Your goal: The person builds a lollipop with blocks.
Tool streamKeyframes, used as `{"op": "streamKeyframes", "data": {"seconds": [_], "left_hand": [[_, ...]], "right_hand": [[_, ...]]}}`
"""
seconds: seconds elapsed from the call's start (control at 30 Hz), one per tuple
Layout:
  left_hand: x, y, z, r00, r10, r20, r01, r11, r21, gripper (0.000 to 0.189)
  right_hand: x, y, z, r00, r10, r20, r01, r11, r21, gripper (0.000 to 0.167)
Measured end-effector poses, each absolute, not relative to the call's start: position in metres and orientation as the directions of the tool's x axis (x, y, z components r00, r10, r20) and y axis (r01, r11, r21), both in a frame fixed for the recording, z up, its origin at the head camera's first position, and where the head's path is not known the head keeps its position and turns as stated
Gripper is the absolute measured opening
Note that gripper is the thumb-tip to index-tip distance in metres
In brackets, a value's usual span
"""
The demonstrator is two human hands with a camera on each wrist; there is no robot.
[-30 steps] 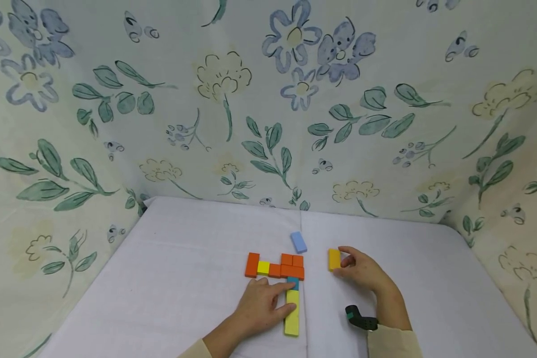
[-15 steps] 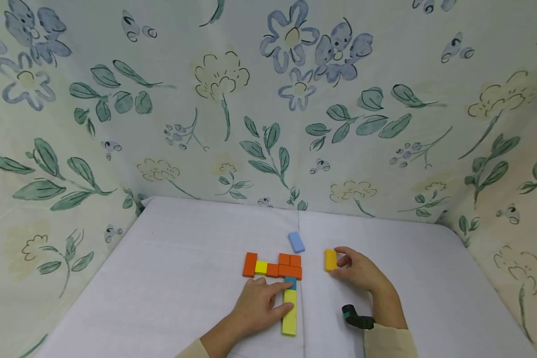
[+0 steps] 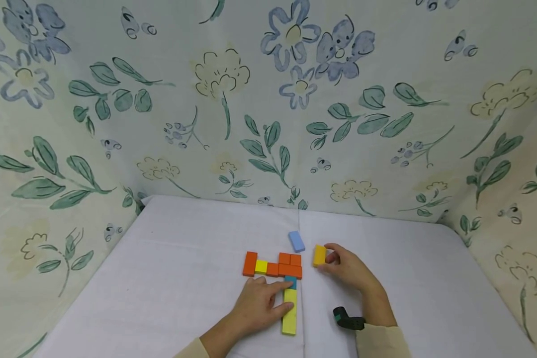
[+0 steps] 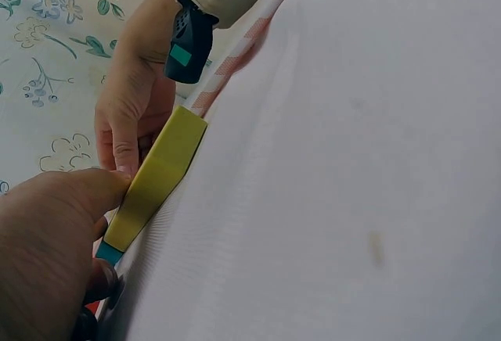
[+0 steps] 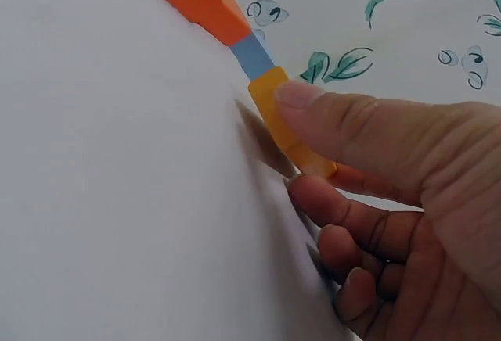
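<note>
My right hand [image 3: 346, 266] pinches an orange-yellow toy block [image 3: 319, 255] between thumb and fingers, right of the joined blocks. In the right wrist view a shadow shows beside this block [image 5: 278, 118]. My left hand [image 3: 258, 306] lies with its index finger on a small teal block [image 3: 290, 281] and its thumb on the long light-yellow strip [image 3: 289, 318] below it. Above the teal block sits a cluster of orange blocks [image 3: 291, 271]. A small orange block [image 3: 272, 270], a yellow square block [image 3: 261, 267] and an upright orange block [image 3: 250, 264] extend leftward from it.
A light-blue block [image 3: 297, 241] lies alone just above the orange cluster. White cloth [image 3: 183, 248] covers the table, with a crease running down its middle. A floral curtain [image 3: 232, 109] stands behind and at the sides. A black device [image 3: 348, 319] is at the right wrist.
My right hand has moved left with the orange-yellow block, closer to the orange cluster, and slightly away from me. The left hand has stayed on the teal block and the strip.
</note>
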State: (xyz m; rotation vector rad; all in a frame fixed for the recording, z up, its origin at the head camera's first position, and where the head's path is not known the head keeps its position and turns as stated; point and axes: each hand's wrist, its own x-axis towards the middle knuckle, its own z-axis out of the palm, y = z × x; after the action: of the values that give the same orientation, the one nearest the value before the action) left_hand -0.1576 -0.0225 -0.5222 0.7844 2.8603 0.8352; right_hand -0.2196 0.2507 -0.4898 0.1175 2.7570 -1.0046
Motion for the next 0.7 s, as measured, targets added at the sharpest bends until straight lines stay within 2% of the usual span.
{"op": "streamKeyframes", "data": {"seconds": [0.17,0.33,0.5,0.7], "left_hand": [[-0.158,-0.023,-0.523,-0.867,0.490,0.088,0.462,0.727,0.507,0.046],[-0.158,-0.022,-0.523,-0.866,0.494,0.079,0.461,0.727,0.509,0.047],[-0.159,-0.022,-0.522,-0.867,0.494,0.070,0.456,0.728,0.512,0.047],[-0.158,-0.023,-0.522,-0.867,0.493,0.070,0.455,0.727,0.514,0.047]], "right_hand": [[-0.221,0.239,-0.493,-0.983,-0.024,-0.184,0.099,0.771,-0.629,0.064],[-0.222,0.234,-0.499,-0.988,-0.041,-0.146,0.052,0.811,-0.583,0.063],[-0.220,0.231,-0.499,-0.988,-0.021,-0.154,0.070,0.822,-0.565,0.066],[-0.222,0.232,-0.500,-0.990,-0.010,-0.139,0.070,0.824,-0.562,0.059]]}}
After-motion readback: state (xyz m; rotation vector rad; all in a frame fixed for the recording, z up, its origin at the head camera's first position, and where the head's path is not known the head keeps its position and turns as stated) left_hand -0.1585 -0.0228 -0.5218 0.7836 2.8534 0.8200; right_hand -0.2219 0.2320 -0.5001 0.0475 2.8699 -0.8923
